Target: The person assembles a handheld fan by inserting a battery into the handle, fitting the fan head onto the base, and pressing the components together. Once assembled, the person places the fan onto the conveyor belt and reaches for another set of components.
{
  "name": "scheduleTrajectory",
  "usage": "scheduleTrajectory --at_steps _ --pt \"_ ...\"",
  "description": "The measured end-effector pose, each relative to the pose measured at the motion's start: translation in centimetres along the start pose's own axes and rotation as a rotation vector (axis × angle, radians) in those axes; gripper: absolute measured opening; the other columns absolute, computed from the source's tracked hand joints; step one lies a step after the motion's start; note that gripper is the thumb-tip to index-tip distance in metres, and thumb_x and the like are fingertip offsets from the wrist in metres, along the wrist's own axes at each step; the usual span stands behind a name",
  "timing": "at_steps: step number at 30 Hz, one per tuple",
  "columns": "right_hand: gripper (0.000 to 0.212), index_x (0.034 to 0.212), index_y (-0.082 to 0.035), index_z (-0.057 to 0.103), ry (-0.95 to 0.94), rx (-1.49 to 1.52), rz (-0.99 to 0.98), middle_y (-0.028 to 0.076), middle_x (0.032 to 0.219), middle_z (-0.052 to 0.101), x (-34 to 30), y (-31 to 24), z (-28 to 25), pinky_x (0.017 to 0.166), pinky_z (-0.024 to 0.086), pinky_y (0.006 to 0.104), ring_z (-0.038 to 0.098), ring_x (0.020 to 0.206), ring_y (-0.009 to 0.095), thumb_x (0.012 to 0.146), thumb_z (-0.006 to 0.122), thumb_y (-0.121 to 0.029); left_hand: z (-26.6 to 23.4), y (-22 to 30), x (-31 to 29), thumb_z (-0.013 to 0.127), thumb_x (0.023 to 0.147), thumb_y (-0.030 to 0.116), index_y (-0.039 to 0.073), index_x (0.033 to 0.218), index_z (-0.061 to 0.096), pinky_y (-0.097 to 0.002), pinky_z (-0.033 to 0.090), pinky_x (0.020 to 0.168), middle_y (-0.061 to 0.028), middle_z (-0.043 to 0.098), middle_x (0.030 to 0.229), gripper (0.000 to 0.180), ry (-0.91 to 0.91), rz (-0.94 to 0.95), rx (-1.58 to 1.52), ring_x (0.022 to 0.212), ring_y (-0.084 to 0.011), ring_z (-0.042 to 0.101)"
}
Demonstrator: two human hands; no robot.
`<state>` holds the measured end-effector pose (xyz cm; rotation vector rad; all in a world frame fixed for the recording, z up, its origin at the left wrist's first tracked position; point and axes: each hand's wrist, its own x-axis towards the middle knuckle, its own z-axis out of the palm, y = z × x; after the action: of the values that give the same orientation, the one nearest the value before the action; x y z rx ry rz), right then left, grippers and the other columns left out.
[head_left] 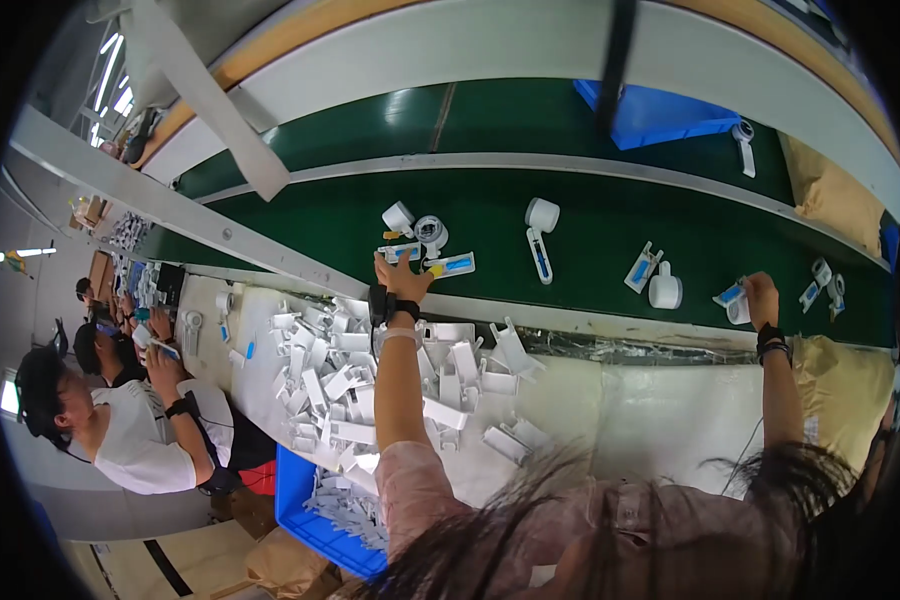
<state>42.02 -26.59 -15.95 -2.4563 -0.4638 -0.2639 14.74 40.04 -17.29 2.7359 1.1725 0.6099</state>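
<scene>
My left hand (404, 280) reaches over the green conveyor belt, fingers apart, a yellow cover on one fingertip. Just beyond its fingers lies a white housing with a blue strip (400, 252). A second white and blue housing (454, 264) lies by the yellow fingertip; whether the hand grips either one I cannot tell for sure. Close by are a white round-headed piece (430, 232) and a white cylinder (398, 217). Farther right, my right hand (762, 298) has its fingers closed at a white device with a blue strip (732, 297), partly covering it.
White housings (340, 375) are heaped on the near table, above a blue bin (300, 505) of grey parts. More white devices (540, 240) lie along the belt. A blue tray (660, 115) sits beyond the rail. A slanted metal bar (210, 225) crosses the left. Co-workers (135, 420) sit left.
</scene>
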Motion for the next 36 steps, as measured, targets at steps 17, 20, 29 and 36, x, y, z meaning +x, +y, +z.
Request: scheduleTrajectory --at_steps 17,20,29,36 --pt "0.01 0.094 -0.003 0.062 -0.116 0.217 -0.064 0.015 0.097 0.061 -10.5 -11.1 -1.9 0.078 0.049 0.0377 0.06 0.092 0.032 0.084 0.059 0.0 -2.2 2.3 -0.2 0.062 0.083 -0.004 -0.003 0.098 0.064 -0.025 0.049 0.073 -0.0076 0.065 0.092 0.015 -0.247 0.058 -0.996 0.083 -0.0127 0.061" --pt "0.011 0.097 -0.003 0.063 -0.092 0.338 0.037 0.012 0.097 0.061 -13.9 -12.2 -2.9 0.073 0.052 0.0312 0.061 0.089 0.023 0.086 0.063 -0.003 -9.9 8.5 -5.3 0.059 0.087 -0.002 -0.001 0.1 0.062 -0.0212 0.046 0.069 -0.0012 0.063 0.089 0.013 -0.393 0.214 -0.908 0.081 -0.0073 0.058" --pt "0.009 0.095 -0.002 0.063 -0.161 0.551 0.062 0.01 0.093 0.063 -21.2 -16.9 -5.6 0.072 0.051 0.0294 0.063 0.082 0.021 0.086 0.064 -0.003 -12.6 23.5 -25.0 0.067 0.072 0.008 0.007 0.091 0.066 -0.0395 0.045 0.068 -0.011 0.06 0.085 0.02 -0.903 0.922 -0.821 0.078 -0.0319 0.058" --pt "0.023 0.104 -0.002 0.063 -0.339 0.659 -0.077 0.012 0.097 0.062 -24.7 -18.8 -8.6 0.079 0.048 0.0349 0.06 0.09 0.025 0.082 0.067 -0.006 -15.1 28.7 -33.3 0.065 0.073 0.004 0.013 0.089 0.069 -0.0485 0.035 0.096 -0.0054 0.061 0.1 0.018 -0.415 1.009 -0.61 0.104 -0.0252 0.055"
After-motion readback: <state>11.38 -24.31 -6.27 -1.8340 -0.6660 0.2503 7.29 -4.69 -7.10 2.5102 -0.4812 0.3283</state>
